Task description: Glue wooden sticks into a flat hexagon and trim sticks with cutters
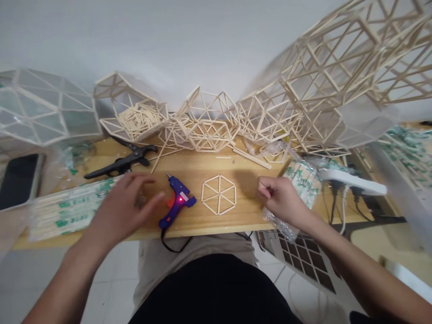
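Note:
My left hand point(126, 204) hovers palm down over the wooden table point(199, 166), fingers spread and holding nothing, its thumb just left of a blue hot glue gun point(177, 201) with a red light on. A flat hexagon of wooden sticks with spokes point(219, 194) lies in the middle of the table. My right hand point(281, 199) rests to the right of the hexagon with its fingers curled shut; what they hold, if anything, I cannot make out. It sits on a clear plastic bag point(280, 225) next to a pack of sticks point(303, 180).
Black pliers point(121, 163) lie at the back left. Packs of wrapped sticks point(67, 209) and a phone point(18, 180) lie at the left. Stick-frame polyhedra point(209, 121) line the back wall and a large frame point(354, 67) rises at the right. A white power strip point(351, 180) sits at the right.

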### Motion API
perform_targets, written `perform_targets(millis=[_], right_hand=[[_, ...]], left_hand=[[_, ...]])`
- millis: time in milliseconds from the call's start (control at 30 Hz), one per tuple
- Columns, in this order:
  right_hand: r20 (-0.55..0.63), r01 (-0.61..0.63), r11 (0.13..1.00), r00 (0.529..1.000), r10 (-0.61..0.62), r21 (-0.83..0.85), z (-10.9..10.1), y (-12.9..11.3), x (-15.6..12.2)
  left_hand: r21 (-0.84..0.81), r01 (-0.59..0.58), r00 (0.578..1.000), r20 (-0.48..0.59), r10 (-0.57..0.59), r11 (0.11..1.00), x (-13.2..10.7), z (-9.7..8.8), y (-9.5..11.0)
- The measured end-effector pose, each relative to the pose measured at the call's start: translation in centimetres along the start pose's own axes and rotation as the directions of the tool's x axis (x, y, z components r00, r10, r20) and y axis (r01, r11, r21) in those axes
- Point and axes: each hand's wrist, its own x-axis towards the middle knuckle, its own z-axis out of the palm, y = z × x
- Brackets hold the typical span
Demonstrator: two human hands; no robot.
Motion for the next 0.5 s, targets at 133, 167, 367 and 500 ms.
perform_targets(millis=[133,167,367,500], right_hand=[[-0.058,-0.008,0.995,0.998,0.013,0.099,1.3,-0.1,-1.1],[-0.069,-0.017,0.993,0.997,0.026,0.118,1.6,-0.2,-1.2],[0.003,0.002,0.978,1.000,-0.003,0.207,3.4,-0.3,-1.8],[-0.003,0.028,0.965,1.000,-0.029,0.261,3.8,-0.4,-2.5]], left_hand=[[0.184,0.235,0.968,-0.135,-0.212,0.954,2.3,-3.1,-3.1],[0.195,0.250,0.965,-0.129,-0.228,0.948,2.8,-3.5,-3.8],[0.251,0.234,0.970,0.000,-0.242,0.939,5.0,-3.9,-5.2],[0.364,0.178,0.967,0.106,-0.230,0.914,5.7,-4.9,-3.8]])
